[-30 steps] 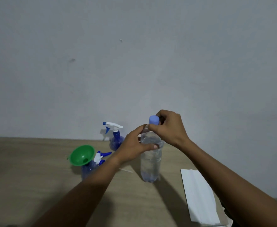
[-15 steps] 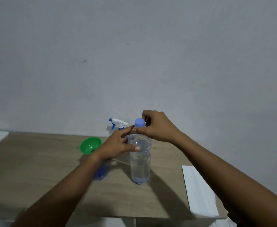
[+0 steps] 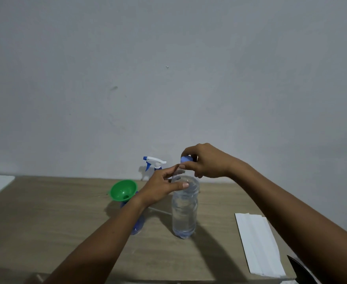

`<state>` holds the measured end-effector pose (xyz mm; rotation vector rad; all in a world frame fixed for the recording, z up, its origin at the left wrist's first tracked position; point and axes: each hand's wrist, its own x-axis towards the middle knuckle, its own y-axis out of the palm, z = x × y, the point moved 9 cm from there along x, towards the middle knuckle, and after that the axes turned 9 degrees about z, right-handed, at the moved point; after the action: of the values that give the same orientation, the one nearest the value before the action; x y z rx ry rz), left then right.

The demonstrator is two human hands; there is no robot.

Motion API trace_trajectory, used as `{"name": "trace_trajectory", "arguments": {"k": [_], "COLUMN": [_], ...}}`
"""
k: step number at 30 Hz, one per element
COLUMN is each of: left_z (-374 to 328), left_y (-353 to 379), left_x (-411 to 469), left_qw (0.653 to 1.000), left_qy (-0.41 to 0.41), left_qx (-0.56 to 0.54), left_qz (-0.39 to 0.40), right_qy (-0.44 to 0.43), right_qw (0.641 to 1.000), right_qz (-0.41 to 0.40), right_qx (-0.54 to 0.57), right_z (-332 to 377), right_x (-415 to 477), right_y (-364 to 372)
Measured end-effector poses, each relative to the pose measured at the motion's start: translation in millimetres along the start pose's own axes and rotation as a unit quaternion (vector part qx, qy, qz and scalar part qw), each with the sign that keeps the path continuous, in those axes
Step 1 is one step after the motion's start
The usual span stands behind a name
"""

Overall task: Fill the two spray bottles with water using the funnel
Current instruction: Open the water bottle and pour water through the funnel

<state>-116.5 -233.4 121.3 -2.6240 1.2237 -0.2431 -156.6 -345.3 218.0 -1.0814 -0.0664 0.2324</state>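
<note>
A clear plastic water bottle (image 3: 184, 214) stands upright on the wooden table (image 3: 45, 222). My left hand (image 3: 162, 188) grips its shoulder just below the neck. My right hand (image 3: 206, 160) pinches the blue cap (image 3: 186, 159) at the top of the bottle. A green funnel (image 3: 123, 190) sits in the mouth of a blue spray bottle (image 3: 136, 226), which is mostly hidden behind my left forearm. A second spray bottle's white and blue trigger head (image 3: 154, 161) shows behind my left hand near the wall.
A folded white paper towel (image 3: 258, 242) lies at the right near the table's front edge. A thin white dip tube (image 3: 160, 211) lies on the table left of the water bottle. A grey wall rises right behind the table.
The camera view has shifted, so everything sits lower and further left in frame. Both hands stay on the water bottle; my right hand's fingers have turned around the cap, which now sits slightly higher.
</note>
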Motion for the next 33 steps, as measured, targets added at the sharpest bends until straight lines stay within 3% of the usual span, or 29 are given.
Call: {"name": "trace_trajectory", "arguments": {"k": [2, 4, 7, 10, 22, 29, 33], "left_z": [2.2, 4.3, 5.2, 9.3, 7.3, 9.7, 11.5], "left_y": [-0.2, -0.9, 0.1, -1.5, 2.8, 2.7, 2.5], "left_x": [-0.2, 0.7, 3.0, 4.7, 1.2, 2.5, 2.6], "left_qw": [1.0, 1.0, 1.0, 1.0, 0.999, 0.999, 0.998], "left_qy": [-0.007, -0.01, -0.012, -0.02, -0.018, -0.033, -0.039], "left_qx": [-0.004, -0.004, 0.002, -0.009, -0.028, -0.037, -0.034], "left_qz": [0.003, 0.006, 0.009, 0.002, 0.012, 0.015, 0.022], "right_qy": [0.012, 0.035, 0.08, 0.088, 0.009, 0.06, 0.043], "right_qw": [0.998, 0.998, 0.993, 0.988, 0.995, 0.992, 0.992], "right_qz": [0.053, 0.049, -0.052, -0.113, 0.01, -0.079, -0.064], "right_qx": [0.044, 0.031, -0.065, -0.064, -0.096, -0.079, -0.096], "right_z": [-0.5, -1.2, -1.1, 1.4, 19.7, 7.6, 15.0], "right_x": [0.3, 1.0, 1.8, 2.5, 2.4, 0.2, 2.8], "right_y": [3.3, 2.0, -10.3, -14.9, -14.9, -21.1, -17.4]}}
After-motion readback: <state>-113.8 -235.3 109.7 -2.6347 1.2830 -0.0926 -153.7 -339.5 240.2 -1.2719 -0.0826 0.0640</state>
